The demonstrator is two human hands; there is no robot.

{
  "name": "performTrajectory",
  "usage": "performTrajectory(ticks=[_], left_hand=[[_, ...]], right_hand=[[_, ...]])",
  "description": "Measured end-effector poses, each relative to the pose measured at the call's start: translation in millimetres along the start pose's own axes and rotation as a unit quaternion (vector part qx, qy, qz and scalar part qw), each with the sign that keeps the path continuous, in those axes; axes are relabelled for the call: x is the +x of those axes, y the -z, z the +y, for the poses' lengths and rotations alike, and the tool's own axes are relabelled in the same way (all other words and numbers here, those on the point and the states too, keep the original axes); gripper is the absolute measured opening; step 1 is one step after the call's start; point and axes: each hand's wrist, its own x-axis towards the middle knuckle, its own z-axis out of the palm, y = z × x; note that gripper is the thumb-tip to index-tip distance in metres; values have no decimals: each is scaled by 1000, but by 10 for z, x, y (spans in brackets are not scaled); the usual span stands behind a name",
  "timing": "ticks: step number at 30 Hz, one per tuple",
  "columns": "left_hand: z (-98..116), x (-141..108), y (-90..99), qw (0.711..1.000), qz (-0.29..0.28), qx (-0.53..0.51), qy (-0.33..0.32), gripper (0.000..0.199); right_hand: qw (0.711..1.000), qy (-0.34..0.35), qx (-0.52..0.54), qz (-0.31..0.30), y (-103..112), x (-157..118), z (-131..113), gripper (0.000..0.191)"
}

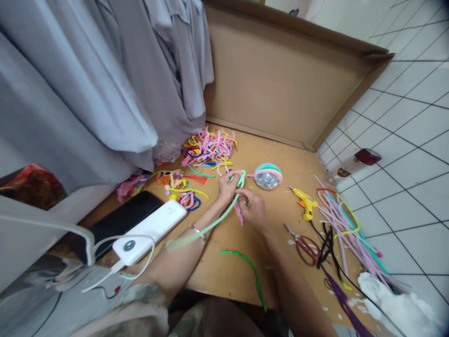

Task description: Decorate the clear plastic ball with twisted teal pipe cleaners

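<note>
My left hand point(228, 185) is pinched closed around a looped pale green strand point(224, 215), just left of the decorated ball point(268, 177). My right hand point(253, 207) curls nearer me than the ball, fingertips at the strand; whether they grip it, I cannot tell. Behind the ball rises a cardboard panel point(266, 70); a glue gun point(306, 204) bounds the room rightward; the tabletop's point(229, 238) front edge lies well nearer me.

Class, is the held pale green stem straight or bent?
Bent: the pale green stem loops at the left hand; its tail crosses the left forearm.
</note>
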Motion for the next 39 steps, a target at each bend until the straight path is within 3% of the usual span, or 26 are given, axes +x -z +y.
performTrajectory(ticks=[4, 8, 14, 21, 29, 39], left_hand=[[-1, 1, 0, 999, 13, 34, -39, 15], [-37, 14, -10, 998, -14, 42, -42, 16], [-20, -3, -51, 996, -59, -51, 45, 23], [175, -79, -67, 967, -143, -179, 115, 35], [182, -109, -90, 962, -168, -176, 125, 40], [234, -139, -109, 967, -168, -150, 122, 40]], right_hand=[[998, 47, -32, -5, 10, 1, -10, 26], [999, 40, -24, 23, 54, 35, -37, 24], [996, 52, 54, 51, 139, 93, -10, 22], [987, 61, 60, 137, 257, 115, 110, 23], [983, 121, 25, 132, 227, 116, 166, 20], [986, 99, 50, 125, 231, 113, 202, 14]])
